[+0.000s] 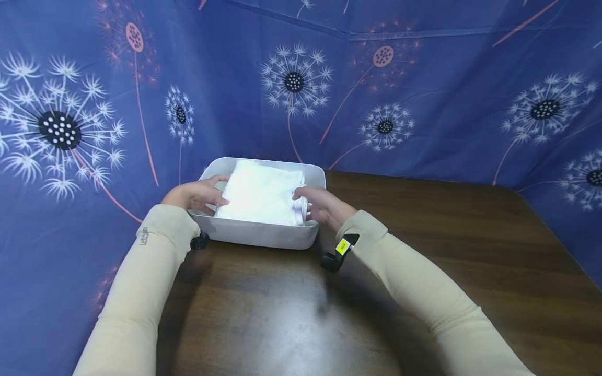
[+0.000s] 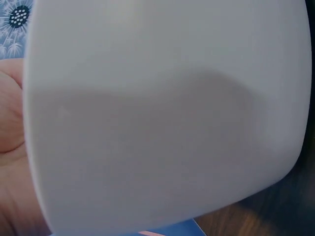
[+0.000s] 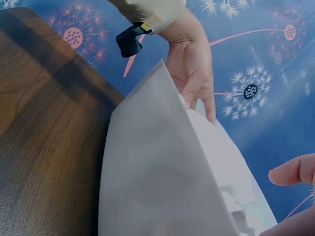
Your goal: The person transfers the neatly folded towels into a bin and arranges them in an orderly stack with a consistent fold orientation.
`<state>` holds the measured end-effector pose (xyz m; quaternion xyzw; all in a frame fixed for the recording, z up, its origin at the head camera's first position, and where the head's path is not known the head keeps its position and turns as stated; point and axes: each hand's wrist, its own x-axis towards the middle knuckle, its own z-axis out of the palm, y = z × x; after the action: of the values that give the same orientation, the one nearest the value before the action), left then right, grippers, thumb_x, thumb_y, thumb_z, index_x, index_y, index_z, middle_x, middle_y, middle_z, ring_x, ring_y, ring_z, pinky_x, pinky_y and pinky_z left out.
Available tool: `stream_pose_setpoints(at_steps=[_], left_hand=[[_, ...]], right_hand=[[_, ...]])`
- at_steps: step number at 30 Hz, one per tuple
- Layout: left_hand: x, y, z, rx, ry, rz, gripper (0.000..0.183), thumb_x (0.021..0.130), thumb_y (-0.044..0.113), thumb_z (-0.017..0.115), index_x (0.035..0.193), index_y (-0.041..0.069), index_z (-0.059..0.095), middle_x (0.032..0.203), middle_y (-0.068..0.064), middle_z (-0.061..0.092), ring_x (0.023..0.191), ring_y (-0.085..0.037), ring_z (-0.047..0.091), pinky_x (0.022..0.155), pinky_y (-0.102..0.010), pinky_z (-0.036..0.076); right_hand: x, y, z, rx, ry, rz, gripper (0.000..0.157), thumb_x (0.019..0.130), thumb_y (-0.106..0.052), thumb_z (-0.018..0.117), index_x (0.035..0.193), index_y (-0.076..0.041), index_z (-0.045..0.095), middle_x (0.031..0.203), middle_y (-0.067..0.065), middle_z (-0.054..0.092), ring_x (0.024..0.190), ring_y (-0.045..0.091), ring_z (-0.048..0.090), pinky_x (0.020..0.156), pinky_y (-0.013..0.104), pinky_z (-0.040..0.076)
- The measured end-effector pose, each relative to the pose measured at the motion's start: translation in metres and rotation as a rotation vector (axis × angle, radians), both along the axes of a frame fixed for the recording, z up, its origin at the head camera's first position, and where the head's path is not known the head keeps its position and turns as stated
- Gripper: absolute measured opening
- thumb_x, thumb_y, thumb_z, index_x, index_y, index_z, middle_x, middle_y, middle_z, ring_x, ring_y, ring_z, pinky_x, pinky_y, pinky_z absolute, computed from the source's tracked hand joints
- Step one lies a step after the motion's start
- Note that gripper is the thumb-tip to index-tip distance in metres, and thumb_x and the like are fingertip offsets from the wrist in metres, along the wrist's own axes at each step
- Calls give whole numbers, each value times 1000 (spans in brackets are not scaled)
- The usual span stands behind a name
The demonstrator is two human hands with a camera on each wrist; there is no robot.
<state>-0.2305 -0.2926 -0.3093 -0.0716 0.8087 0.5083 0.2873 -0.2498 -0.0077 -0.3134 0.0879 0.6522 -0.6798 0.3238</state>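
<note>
A folded white cloth lies in a white plastic bin, its layered fold facing right. My left hand reaches in over the bin's left end, fingers spread, thumb touching the cloth's left edge. At the other end my right hand has its thumb over the cloth's right edge, with the fingers down beside the fold. The right wrist view shows that thumb held apart from the fingers, and the left hand opposite. In the left wrist view the bin wall hides most of the left hand.
The bin stands on a brown wooden table, near its back left corner. A blue curtain with dandelion prints hangs behind and along the left side. Small black cameras are strapped at both wrists, close to the bin.
</note>
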Motion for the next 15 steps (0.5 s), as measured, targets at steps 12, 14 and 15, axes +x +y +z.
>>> stream_pose_setpoints(at_steps=[12,14,15], left_hand=[[6,-9,18,198,99,104,77,91,-6,50,150,11,4,149,-24,16,129,-40,29,97,-48,39],[8,-11,21,224,109,128,76,91,-6,50,150,12,5,149,-23,17,129,-39,30,96,-47,40],[8,-12,22,235,116,134,76,91,-6,50,150,12,5,149,-23,17,129,-39,30,96,-47,40]], right_hand=[[6,26,16,-170,35,-11,50,89,-5,42,135,4,23,145,17,17,134,32,18,109,42,22],[6,29,17,-193,47,-10,49,89,-5,41,134,3,23,142,17,19,134,33,19,108,42,23],[6,30,18,-203,46,-15,50,90,-6,41,135,3,22,141,17,20,133,33,20,108,42,24]])
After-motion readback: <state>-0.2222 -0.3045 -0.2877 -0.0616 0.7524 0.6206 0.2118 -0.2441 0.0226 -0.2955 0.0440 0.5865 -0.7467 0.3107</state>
